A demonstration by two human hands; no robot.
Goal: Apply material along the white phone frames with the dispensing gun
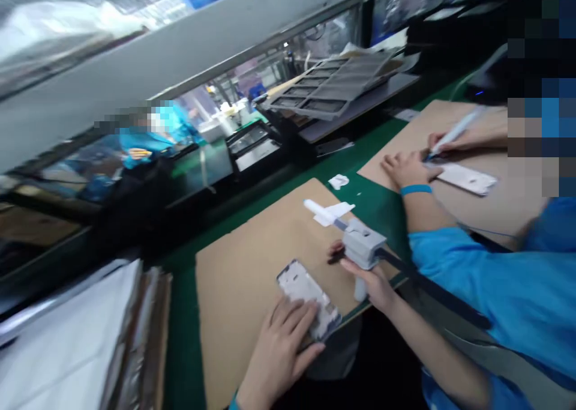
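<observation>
A white, phone-shaped panel [306, 290] with a dark edge lies on a brown board. My left hand [285, 338] rests flat across its near end, fingers stretched out and thumb apart. To the right of the panel, my right hand [375, 284] is closed around a grey box-shaped tool [363, 242] with a long white tip pointing away to the upper left. A white flap crosses that tip, and a dark bar runs back from the box. Beneath the right hand a white rod end [360, 290] shows. The tool's exact kind cannot be made out.
The brown board [238, 278] lies on a green bench top. A crumpled white scrap [339, 181] is behind it. At right, a co-worker's hands [409, 170] work over another white panel [468, 177]. Stacked sheets [72, 338] stand at left; grey trays [333, 83] sit behind.
</observation>
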